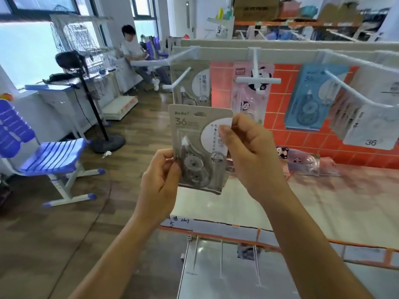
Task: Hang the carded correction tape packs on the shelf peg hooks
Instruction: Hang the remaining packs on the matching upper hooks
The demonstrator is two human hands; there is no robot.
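Both hands are on it: the left hand (160,171) pinches the lower left edge of a grey carded correction tape pack (198,134) between thumb and fingertips, and the right hand (248,152) pinches the card's right edge higher up, fingers curled round it. That pack sits at centre frame, upright with a slight tilt, printed face to the camera, its hang slot at the top and free of any hook. Just above it, a matching grey pack (192,83) hangs on the leftmost peg hook (179,79). Moving right along the rail, a pink panda pack (252,89) hangs on the middle peg hook (257,79), then a blue pack (313,98), and a row of white packs (367,126) crowds the right-hand peg hook (349,89) at the frame's right edge. Behind them runs an orange tiled back panel (280,117). Lower right, more panda packs (302,160) lie flat on the shelf (280,201). Over at the left stand a purple chair (49,160) and a black fan stand (95,100), and a seated person (133,50) shows at upper left.
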